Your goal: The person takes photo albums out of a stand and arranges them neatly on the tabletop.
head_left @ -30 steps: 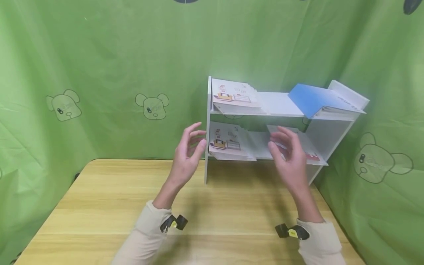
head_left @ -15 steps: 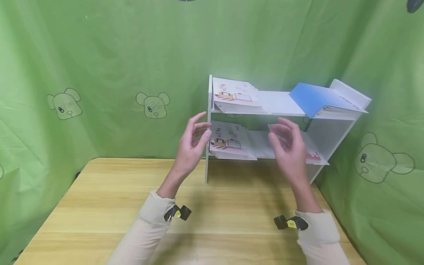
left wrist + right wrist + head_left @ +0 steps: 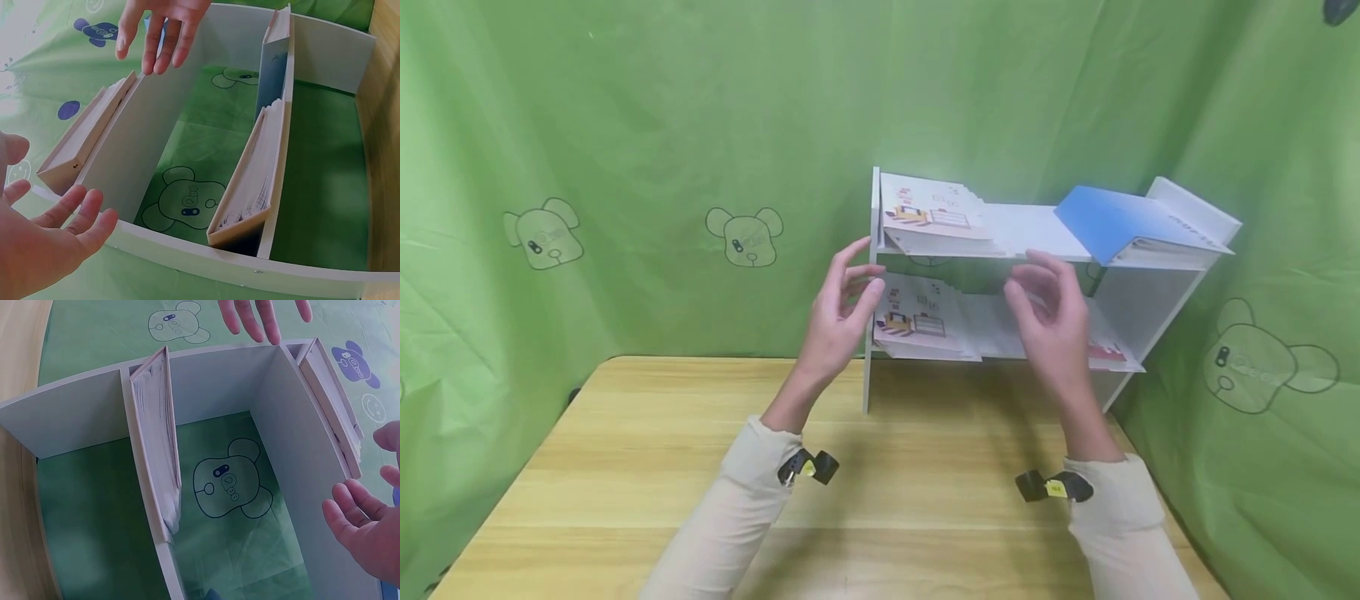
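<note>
My left hand (image 3: 842,312), fingers loosely bent, hovers by the left side of a white two-tier shelf (image 3: 1157,308); whether its fingertips touch the side panel I cannot tell. The right hand (image 3: 1054,329) hangs in front of the lower tier, also loosely bent and holding nothing. Picture-covered books (image 3: 928,208) lie stacked on the upper tier at left, with similar books (image 3: 917,317) below them. A blue binder-like book (image 3: 1112,225) is at the upper right. Partly behind the right hand lies a white and red book (image 3: 1108,350).
The shelf stands at the back right of a wooden table (image 3: 685,467). Green curtain (image 3: 647,150) printed with bear heads hangs behind and on both sides. Black wrist cameras (image 3: 823,467) sit at the sleeve cuffs.
Both hands have risen a little towards the shelf, the left also shifting slightly right. The books and shelf keep their places.
</note>
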`<state>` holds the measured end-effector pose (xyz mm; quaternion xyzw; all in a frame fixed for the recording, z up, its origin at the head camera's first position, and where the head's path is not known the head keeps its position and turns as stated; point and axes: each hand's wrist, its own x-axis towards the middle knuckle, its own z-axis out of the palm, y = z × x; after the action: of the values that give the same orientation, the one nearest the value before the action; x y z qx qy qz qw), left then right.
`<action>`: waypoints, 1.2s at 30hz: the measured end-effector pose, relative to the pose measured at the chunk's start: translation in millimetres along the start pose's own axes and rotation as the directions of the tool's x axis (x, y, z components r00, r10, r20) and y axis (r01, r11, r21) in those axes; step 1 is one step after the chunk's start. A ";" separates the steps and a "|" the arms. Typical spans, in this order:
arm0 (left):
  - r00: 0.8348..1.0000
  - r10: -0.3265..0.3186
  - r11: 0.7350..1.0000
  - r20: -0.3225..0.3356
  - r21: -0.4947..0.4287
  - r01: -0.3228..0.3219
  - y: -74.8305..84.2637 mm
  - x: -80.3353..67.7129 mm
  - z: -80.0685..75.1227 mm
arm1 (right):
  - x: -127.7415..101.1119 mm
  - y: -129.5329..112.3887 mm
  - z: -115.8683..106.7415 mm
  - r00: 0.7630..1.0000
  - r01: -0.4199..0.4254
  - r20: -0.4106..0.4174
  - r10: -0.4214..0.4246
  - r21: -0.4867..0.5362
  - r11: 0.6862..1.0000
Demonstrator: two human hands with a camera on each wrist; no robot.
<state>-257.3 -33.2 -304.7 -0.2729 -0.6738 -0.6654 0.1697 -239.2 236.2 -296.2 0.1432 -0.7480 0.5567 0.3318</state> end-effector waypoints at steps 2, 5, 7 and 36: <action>1.000 -0.003 1.000 0.000 -0.001 0.003 1.0 2.6 1.1 | 2.2 -0.1 0.6 1.000 -0.004 -0.007 0.004 0.005 1.000; 1.000 -0.014 1.000 0.003 -0.005 0.014 2.7 6.1 3.2 | 4.9 -0.5 1.7 1.000 -0.006 -0.019 0.006 0.011 1.000; 1.000 -0.022 1.000 0.005 -0.004 0.022 3.8 8.0 4.6 | 6.3 -0.6 2.5 1.000 -0.001 -0.028 0.001 0.013 1.000; 0.999 -0.041 0.999 -0.003 -0.024 0.041 7.5 30.2 10.5 | 21.1 -9.5 17.9 0.995 -0.043 -0.090 0.039 -0.042 0.998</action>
<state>-275.4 -18.7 -281.4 -0.2599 -0.6710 -0.6771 0.1541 -255.3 219.6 -278.3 0.0957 -0.7474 0.5525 0.3563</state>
